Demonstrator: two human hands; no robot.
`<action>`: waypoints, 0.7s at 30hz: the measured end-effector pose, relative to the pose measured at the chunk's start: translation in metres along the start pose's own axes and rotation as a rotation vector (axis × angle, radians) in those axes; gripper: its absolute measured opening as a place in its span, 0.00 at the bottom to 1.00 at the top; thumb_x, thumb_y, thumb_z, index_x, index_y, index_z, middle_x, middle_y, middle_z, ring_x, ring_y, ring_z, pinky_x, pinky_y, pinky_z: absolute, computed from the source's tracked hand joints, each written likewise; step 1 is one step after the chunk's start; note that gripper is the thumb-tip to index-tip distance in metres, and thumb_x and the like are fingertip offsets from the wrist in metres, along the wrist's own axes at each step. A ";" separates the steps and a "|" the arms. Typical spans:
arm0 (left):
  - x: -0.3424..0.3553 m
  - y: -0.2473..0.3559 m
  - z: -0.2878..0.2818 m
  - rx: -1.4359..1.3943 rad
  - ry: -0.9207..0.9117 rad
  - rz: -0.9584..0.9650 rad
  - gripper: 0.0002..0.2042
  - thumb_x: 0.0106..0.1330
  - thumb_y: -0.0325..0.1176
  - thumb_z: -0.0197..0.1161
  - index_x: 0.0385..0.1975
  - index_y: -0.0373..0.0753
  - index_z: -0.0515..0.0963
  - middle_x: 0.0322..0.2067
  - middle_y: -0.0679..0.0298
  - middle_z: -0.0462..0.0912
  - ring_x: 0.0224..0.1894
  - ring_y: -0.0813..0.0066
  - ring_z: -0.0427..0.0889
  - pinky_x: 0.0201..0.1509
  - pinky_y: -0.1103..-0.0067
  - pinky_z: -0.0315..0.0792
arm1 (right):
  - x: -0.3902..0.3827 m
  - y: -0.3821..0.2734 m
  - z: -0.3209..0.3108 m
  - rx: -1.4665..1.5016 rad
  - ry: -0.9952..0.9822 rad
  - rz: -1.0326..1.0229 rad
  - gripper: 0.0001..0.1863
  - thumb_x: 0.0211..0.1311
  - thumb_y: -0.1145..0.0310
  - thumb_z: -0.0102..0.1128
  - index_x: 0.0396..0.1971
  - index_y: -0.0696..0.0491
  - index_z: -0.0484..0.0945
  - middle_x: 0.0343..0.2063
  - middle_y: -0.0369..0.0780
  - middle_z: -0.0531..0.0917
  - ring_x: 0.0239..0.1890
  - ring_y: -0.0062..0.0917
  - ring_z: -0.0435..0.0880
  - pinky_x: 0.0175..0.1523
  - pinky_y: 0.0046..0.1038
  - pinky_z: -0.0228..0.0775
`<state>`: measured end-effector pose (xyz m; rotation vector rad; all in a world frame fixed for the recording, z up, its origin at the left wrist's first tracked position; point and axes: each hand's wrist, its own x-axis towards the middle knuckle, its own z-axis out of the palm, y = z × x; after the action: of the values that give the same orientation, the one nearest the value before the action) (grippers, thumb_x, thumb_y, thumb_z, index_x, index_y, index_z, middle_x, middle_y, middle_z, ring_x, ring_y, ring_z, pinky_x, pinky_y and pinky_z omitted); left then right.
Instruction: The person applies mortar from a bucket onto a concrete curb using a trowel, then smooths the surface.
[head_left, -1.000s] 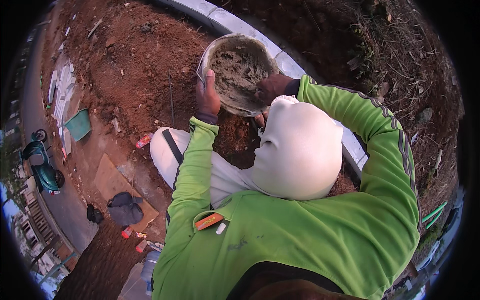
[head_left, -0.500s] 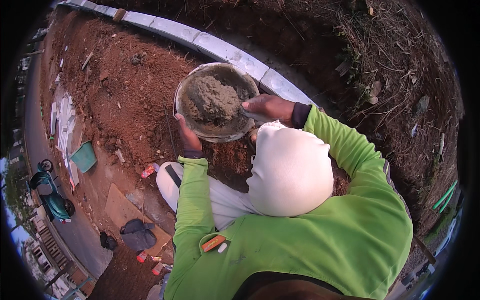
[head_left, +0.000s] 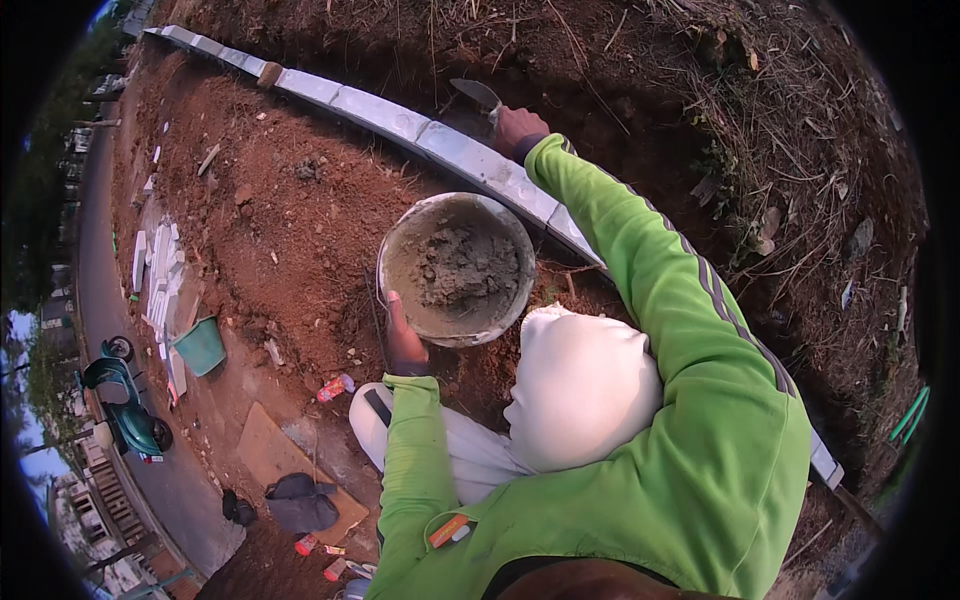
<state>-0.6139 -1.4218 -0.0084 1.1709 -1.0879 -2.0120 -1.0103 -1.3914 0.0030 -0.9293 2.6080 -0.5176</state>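
A round bucket [head_left: 391,262] of wet grey mortar [head_left: 463,262] stands on the reddish soil in front of my bent knees. Its near left rim is gripped by my left hand [head_left: 403,335]; the fingers lie against the bucket's side and are partly hidden. Farther off, past the row of pale blocks [head_left: 450,149], my right hand [head_left: 518,130] is closed around the handle of a trowel [head_left: 475,93]. The trowel's pointed metal blade reaches to the left over the dark trench side. Whether mortar lies on the blade I cannot make out.
A brown lump [head_left: 269,74] sits on the block row. To the left are a green tub [head_left: 200,346], a pile of pale pieces [head_left: 161,275] and a parked scooter [head_left: 126,404]. A brown board [head_left: 262,439] with dark cloth [head_left: 300,502] lies nearer. Dry grass covers the bank at right.
My right hand has left the bucket and reached forward across the block row, with the trowel now in sight. My left hand stays at the bucket; the view has shifted.
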 end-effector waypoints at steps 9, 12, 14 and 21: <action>-0.002 -0.002 -0.001 0.335 -0.159 0.206 0.25 0.72 0.42 0.58 0.61 0.30 0.70 0.56 0.56 0.76 0.57 0.67 0.75 0.62 0.72 0.68 | -0.209 -0.008 -0.094 -0.430 -0.335 -0.498 0.15 0.60 0.60 0.60 0.45 0.49 0.81 0.27 0.50 0.85 0.31 0.43 0.87 0.35 0.45 0.77; -0.017 0.005 0.027 0.542 -0.292 0.329 0.24 0.73 0.43 0.57 0.59 0.29 0.71 0.55 0.54 0.77 0.58 0.67 0.74 0.64 0.74 0.64 | -0.210 0.009 -0.066 -0.505 -0.256 -0.439 0.16 0.56 0.60 0.61 0.41 0.53 0.83 0.29 0.48 0.86 0.33 0.40 0.88 0.37 0.42 0.79; -0.022 0.003 0.043 0.474 -0.370 0.391 0.25 0.73 0.42 0.57 0.62 0.29 0.68 0.58 0.53 0.75 0.60 0.66 0.72 0.66 0.74 0.62 | -0.220 0.020 -0.040 -0.503 -0.346 -0.467 0.15 0.56 0.61 0.61 0.40 0.55 0.84 0.30 0.48 0.87 0.35 0.40 0.88 0.40 0.41 0.80; -0.009 0.001 0.056 0.343 -0.378 0.399 0.26 0.76 0.44 0.52 0.65 0.31 0.65 0.61 0.55 0.72 0.62 0.67 0.70 0.69 0.74 0.58 | -0.230 0.043 0.002 -0.165 -0.728 -0.492 0.22 0.61 0.58 0.60 0.54 0.51 0.78 0.44 0.48 0.85 0.51 0.43 0.83 0.56 0.43 0.75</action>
<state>-0.6588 -1.3948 0.0126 0.6562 -1.7548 -1.8080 -0.8637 -1.2104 0.0230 -1.4877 1.7823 -0.0370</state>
